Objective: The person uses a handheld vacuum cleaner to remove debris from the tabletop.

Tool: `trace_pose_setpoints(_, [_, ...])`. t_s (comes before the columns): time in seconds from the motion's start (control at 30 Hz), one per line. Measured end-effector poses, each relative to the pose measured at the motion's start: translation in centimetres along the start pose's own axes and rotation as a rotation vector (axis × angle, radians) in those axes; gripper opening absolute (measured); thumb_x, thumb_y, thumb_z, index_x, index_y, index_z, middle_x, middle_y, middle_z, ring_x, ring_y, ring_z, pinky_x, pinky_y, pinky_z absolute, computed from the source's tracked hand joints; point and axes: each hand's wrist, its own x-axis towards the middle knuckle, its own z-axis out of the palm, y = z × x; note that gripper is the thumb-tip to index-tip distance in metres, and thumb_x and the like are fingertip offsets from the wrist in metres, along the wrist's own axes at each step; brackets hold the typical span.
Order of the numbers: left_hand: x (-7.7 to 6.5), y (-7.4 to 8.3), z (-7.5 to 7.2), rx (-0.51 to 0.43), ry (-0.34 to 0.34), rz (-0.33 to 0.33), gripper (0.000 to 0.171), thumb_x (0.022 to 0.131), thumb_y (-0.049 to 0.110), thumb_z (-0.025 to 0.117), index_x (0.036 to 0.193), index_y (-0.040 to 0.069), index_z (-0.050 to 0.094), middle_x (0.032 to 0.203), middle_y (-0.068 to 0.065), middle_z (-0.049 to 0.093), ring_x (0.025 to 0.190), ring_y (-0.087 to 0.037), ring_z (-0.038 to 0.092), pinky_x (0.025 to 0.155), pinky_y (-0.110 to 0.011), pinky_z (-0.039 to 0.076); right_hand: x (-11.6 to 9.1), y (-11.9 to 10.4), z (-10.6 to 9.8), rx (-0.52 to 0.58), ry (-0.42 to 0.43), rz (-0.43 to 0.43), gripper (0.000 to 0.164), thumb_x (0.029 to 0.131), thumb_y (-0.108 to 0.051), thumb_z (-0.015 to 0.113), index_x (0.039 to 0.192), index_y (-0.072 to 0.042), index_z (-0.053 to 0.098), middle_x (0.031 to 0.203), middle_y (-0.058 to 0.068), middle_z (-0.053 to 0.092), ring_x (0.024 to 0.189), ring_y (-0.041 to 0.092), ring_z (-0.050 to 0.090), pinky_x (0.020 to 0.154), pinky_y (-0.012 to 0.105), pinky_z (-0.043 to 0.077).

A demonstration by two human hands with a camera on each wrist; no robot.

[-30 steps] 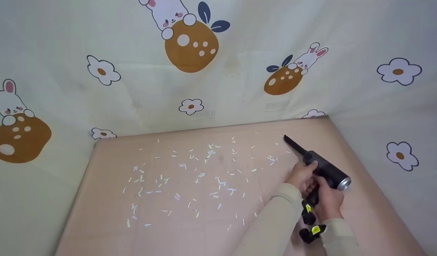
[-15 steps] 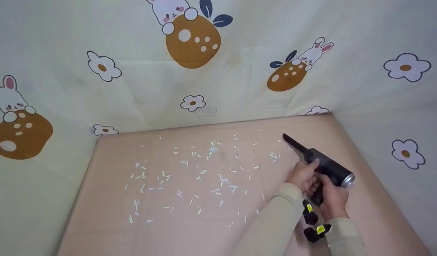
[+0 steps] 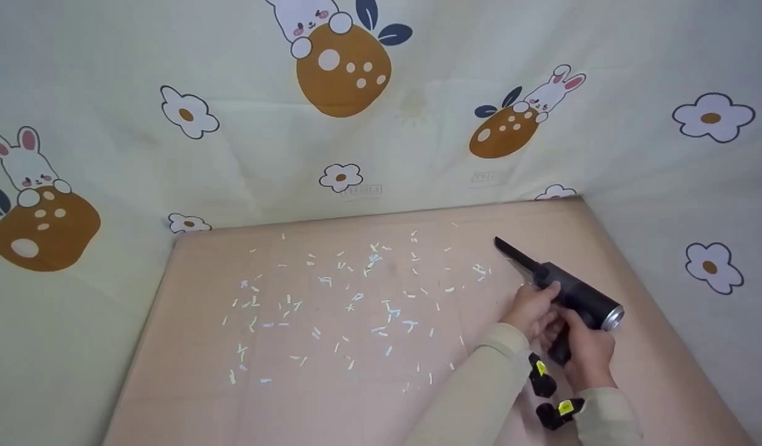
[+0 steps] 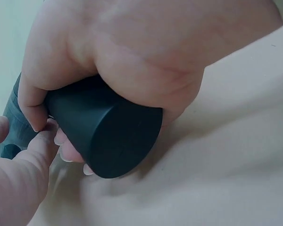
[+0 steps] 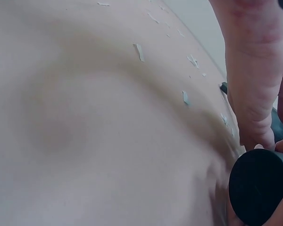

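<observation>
A black handheld vacuum cleaner [image 3: 576, 292] with a silver rear end is held over the right part of the surface. Its narrow nozzle [image 3: 514, 253] slants toward the back left, with the tip low over the board. My right hand [image 3: 591, 350] wraps round the handle; in the left wrist view that handle's flat round end [image 4: 127, 141] sticks out below the palm. Ahead of it, my left hand [image 3: 529, 310] grips the body near the nozzle, thumb on its side and fingers curled beneath. Small pale paper scraps [image 3: 390, 313] lie scattered left of the vacuum cleaner.
The scraps lie on a flat beige board [image 3: 183, 347]. Patterned cloth walls [image 3: 257, 142] with rabbits and flowers rise behind it and at both sides. Black wrist cameras [image 3: 542, 375] hang under the sleeves [image 3: 480, 378].
Both hands and the vacuum cleaner shift slightly right in the head view, while the view itself also shifts. A small scrap just left of the nozzle tip no longer shows.
</observation>
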Motion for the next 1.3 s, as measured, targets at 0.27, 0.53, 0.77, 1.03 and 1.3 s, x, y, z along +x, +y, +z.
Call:
trace_pose_setpoints(0.27, [-0.4, -0.5, 0.6, -0.01, -0.009, -0.02, 0.02, 0.098, 0.022, 0.068, 0.105, 0.005, 0.061, 0.084, -0.01, 0.072, 0.077, -0.02, 0.066, 0.071, -0.028, 0.053, -0.4, -0.1, -1.1, -0.025, 0.007, -0.005, 0.082, 0.09, -0.042, 0.073, 0.15, -0.005, 0.031, 0.13, 0.001, 0.047, 0.114, 0.013, 0.051, 0.093, 0.02, 0.046])
trace_pose_setpoints(0.53, [-0.7, -1.2, 1.2, -0.069, -0.029, 0.004, 0.021, 0.098, 0.015, 0.068, 0.11, -0.001, 0.062, 0.094, -0.015, 0.074, 0.095, -0.026, 0.073, 0.09, -0.036, 0.061, -0.5, 0.1, -2.3, -0.039, -0.008, 0.001, 0.082, 0.09, -0.044, 0.072, 0.15, -0.005, 0.031, 0.132, 0.0, 0.046, 0.116, 0.013, 0.05, 0.088, 0.016, 0.048])
trace_pose_setpoints(0.77, [-0.6, -1.6, 1.9, -0.105, -0.05, -0.004, 0.023, 0.099, 0.014, 0.066, 0.115, -0.002, 0.063, 0.097, -0.014, 0.073, 0.095, -0.023, 0.071, 0.09, -0.035, 0.061, -0.2, -0.1, -3.1, -0.054, -0.005, -0.013, 0.081, 0.09, -0.043, 0.072, 0.149, -0.005, 0.032, 0.129, 0.001, 0.047, 0.113, 0.013, 0.051, 0.08, 0.014, 0.049])
trace_pose_setpoints(1.03, [-0.7, -1.7, 2.1, -0.192, -0.105, -0.022, 0.029, 0.1, 0.012, 0.063, 0.12, -0.009, 0.061, 0.104, -0.021, 0.074, 0.104, -0.03, 0.072, 0.096, -0.041, 0.059, 0.8, -1.3, -5.0, -0.124, -0.038, -0.047, 0.052, 0.091, -0.031, 0.07, 0.124, -0.003, 0.043, 0.087, 0.003, 0.058, 0.072, 0.016, 0.06, 0.06, 0.03, 0.058])
trace_pose_setpoints(1.3, [-0.8, -1.9, 2.8, -0.278, -0.122, -0.013, 0.037, 0.104, 0.015, 0.056, 0.128, -0.014, 0.056, 0.116, -0.031, 0.069, 0.114, -0.041, 0.067, 0.102, -0.05, 0.055, 1.8, -2.7, -7.4, -0.206, -0.143, -0.029, 0.043, 0.094, -0.031, 0.067, 0.119, -0.007, 0.041, 0.072, 0.0, 0.058, 0.064, 0.019, 0.06, 0.06, 0.035, 0.058])
